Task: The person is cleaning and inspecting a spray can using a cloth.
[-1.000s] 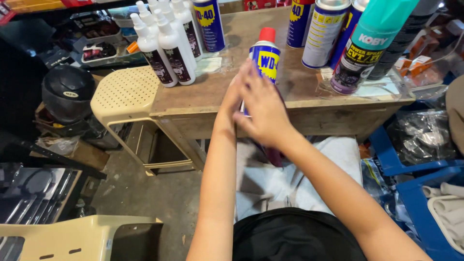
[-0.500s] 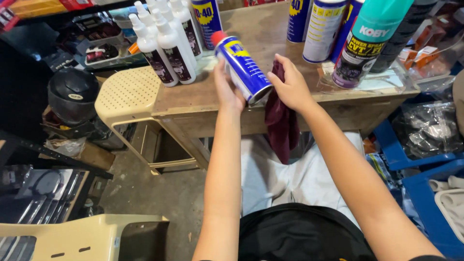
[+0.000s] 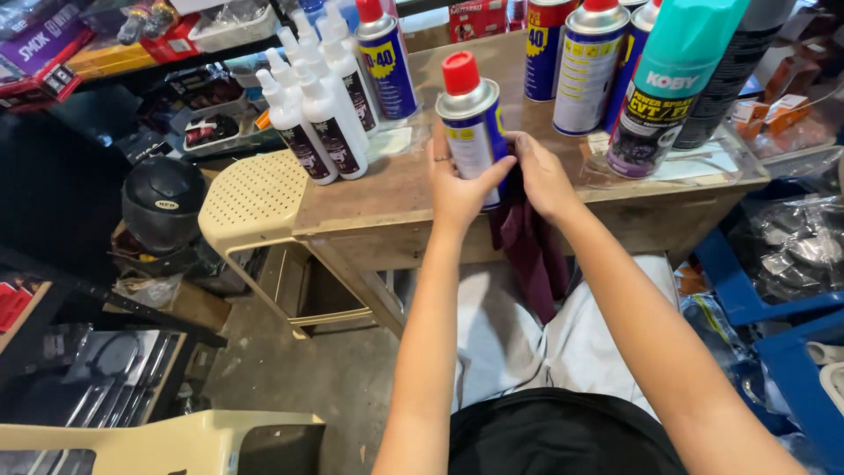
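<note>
Wooden table (image 3: 404, 189) carries spray cans, white bottles (image 3: 321, 114). Left hand (image 3: 457, 189) grips blue can (image 3: 473, 123), red cap, upright above table edge. Right hand (image 3: 541, 176) clutches maroon rag (image 3: 532, 251) against can's side.

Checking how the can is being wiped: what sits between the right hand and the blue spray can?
In the head view, a dark maroon cloth lies between the right hand and the red-capped blue spray can, hanging down below.

Even indoor light, sharp, wide-angle edges
</note>
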